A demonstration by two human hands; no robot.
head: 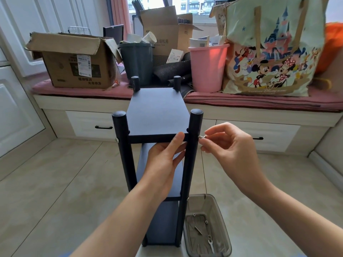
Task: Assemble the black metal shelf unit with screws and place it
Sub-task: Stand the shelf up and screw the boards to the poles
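Three boards are already mounted between the four posts, so the shelf unit [157, 145] stands upright on the tiled floor [55, 182] in front of the window seat [259, 104], and I judge the build to be in its late stage. At the top board's near edge my left hand [163, 160] steadies the frame, its fingers [177, 140] lying fairly straight against the front rail. My right hand [228, 145] pinches a screw [202, 136] between thumb and forefinger, its tip touching the near right post [193, 145] at top-board height. A screw head shows on the near left post [121, 145] at that level (so this right-side joint looks like one of the last). Loose screws and a small wrench lie in the plastic tray [222, 219] just beside the unit's foot. Left to do, as I read it: drive this screw home, tighten, then place the unit.
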